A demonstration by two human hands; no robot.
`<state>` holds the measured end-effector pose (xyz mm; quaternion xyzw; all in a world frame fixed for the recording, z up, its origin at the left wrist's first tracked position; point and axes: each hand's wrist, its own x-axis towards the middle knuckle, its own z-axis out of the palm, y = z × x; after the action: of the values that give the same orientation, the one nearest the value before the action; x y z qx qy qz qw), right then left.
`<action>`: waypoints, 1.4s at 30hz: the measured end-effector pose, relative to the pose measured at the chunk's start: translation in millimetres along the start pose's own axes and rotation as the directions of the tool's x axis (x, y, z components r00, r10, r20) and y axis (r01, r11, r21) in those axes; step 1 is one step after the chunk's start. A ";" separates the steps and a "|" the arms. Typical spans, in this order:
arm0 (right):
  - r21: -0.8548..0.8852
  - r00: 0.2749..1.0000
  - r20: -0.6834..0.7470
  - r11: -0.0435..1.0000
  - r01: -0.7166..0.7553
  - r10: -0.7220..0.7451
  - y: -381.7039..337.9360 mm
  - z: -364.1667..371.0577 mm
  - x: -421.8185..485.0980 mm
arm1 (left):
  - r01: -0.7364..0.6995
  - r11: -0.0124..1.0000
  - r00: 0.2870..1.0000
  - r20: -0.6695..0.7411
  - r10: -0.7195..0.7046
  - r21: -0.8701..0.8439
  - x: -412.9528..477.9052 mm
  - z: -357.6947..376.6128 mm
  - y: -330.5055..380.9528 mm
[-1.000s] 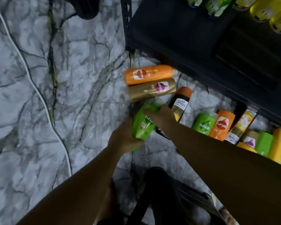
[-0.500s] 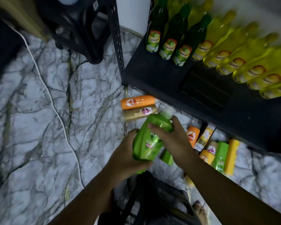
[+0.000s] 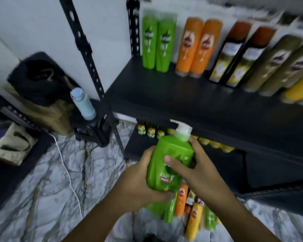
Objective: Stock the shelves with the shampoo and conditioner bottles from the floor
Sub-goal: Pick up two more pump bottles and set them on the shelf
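Note:
A large green pump bottle (image 3: 171,154) with a white pump head is held upright in both hands, just below the front edge of the black shelf (image 3: 164,95). My left hand (image 3: 140,179) wraps its lower left side and base. My right hand (image 3: 198,168) grips its right side, thumb across the label. On the shelf stand two green bottles (image 3: 157,39), two orange bottles (image 3: 198,46), then dark, olive and yellow ones to the right. Several orange, yellow and green bottles (image 3: 192,212) lie on the marble floor beneath my hands.
A lower shelf (image 3: 147,147) carries small green and yellow bottles. The rack's black upright (image 3: 87,55) slants down at the left. Beside it stand a black bag, a pale blue bottle (image 3: 83,103) and a brown bag. A white cord (image 3: 68,173) runs across the floor.
Both hands have lifted the green pump bottle off the floor and up toward the shelf. My view has risen from the floor bottles to the stocked upper shelf.

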<state>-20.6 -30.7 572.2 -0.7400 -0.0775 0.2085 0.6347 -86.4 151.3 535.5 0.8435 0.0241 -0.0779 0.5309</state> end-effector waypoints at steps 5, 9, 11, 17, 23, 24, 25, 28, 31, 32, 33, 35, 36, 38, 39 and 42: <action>-0.009 0.986 -0.053 0.987 0.160 -0.160 -115.7 -42.4 -52.3 | -0.144 0.990 0.990 0.005 0.144 0.008 -13.6 -22.8 120.0; -0.075 0.953 -0.112 0.958 0.276 -0.283 -194.8 -71.7 -86.0 | -0.264 0.964 0.964 -0.024 0.265 0.039 -19.0 -33.8 205.1; -0.106 0.929 -0.148 0.939 0.326 -0.339 -231.1 -87.6 -105.9 | -0.319 0.945 0.947 -0.023 0.321 0.070 -20.9 -38.4 247.1; -0.240 0.809 -0.259 0.846 0.476 -0.528 -317.2 -132.3 -143.0 | -0.507 0.858 0.860 -0.019 0.510 0.080 -16.2 -52.5 359.7; -0.318 0.694 -0.307 0.758 0.569 -0.651 -386.5 -174.2 -164.7 | -0.661 0.739 0.744 -0.015 0.668 0.133 3.5 -61.0 451.2; -0.320 0.683 -0.304 0.747 0.583 -0.664 -398.9 -181.6 -167.0 | -0.680 0.721 0.725 -0.023 0.688 0.132 6.3 -61.8 465.7; -0.321 0.675 -0.300 0.737 0.594 -0.674 -411.1 -188.5 -168.4 | -0.699 0.704 0.706 -0.033 0.707 0.123 9.2 -62.5 479.1; -0.345 0.646 -0.281 0.703 0.622 -0.709 -445.0 -209.3 -166.8 | -0.737 0.670 0.666 -0.074 0.743 0.094 19.3 -63.6 515.8; -0.376 0.607 -0.276 0.665 0.645 -0.745 -473.4 -230.3 -158.3 | -0.770 0.635 0.626 -0.120 0.770 0.059 33.8 -64.6 547.8; -0.380 0.601 -0.281 0.662 0.647 -0.748 -481.9 -236.7 -154.1 | -0.781 0.623 0.613 -0.129 0.780 0.053 40.3 -65.2 558.0; -0.379 0.599 -0.285 0.661 0.647 -0.749 -489.1 -242.8 -149.4 | -0.790 0.611 0.602 -0.133 0.787 0.045 45.8 -66.1 567.5; -0.379 0.596 -0.285 0.659 0.650 -0.751 -504.0 -254.0 -140.1 | -0.805 0.593 0.584 -0.141 0.799 0.028 57.9 -68.0 585.3; -0.382 0.590 -0.282 0.653 0.654 -0.756 -511.1 -258.7 -135.9 | -0.810 0.586 0.578 -0.144 0.803 0.021 63.8 -68.5 593.2; -0.398 0.582 -0.283 0.645 0.652 -0.763 -524.4 -266.8 -129.2 | -0.818 0.576 0.568 -0.152 0.809 0.012 75.8 -69.0 606.3; -0.404 0.583 -0.283 0.646 0.648 -0.762 -530.3 -271.0 -126.2 | -0.822 0.570 0.562 -0.152 0.813 0.008 81.5 -69.2 612.1; -0.426 0.609 -0.246 0.649 0.631 -0.754 -543.6 -286.8 -117.1 | -0.828 0.560 0.550 -0.147 0.822 0.032 100.7 -70.2 624.6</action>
<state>72.1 -236.3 1155.9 -0.7619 -0.2593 -0.2276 0.5481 97.5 -61.6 1106.5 0.7486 -0.3340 0.2420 0.5192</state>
